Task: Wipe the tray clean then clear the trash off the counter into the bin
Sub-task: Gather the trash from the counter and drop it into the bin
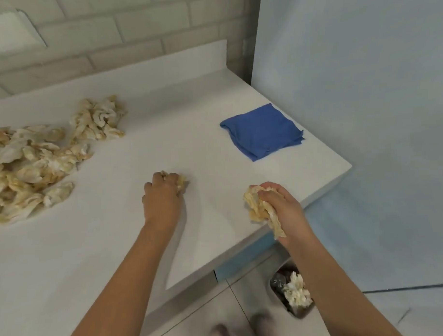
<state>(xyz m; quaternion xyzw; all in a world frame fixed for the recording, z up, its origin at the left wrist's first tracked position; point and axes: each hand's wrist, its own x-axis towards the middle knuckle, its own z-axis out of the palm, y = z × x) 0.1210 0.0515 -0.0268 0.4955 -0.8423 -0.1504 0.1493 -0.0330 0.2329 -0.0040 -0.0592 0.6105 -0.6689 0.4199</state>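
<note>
The bin stands on the floor just below the right hand, which grips a crumpled stained wad at the counter edge: best carried clear of the edge and released straight over the opening (1 wad already lies inside). The left hand, beside it, clutches a smaller scrap against the counter. Beyond, the trash heap lies left of the left hand, a blue cloth past the right; no tray shows.

White brick wall at rear, low white upstand along its foot. Pale blue panel at right. Pale floor below; two blurred shoes at bottom edge.
</note>
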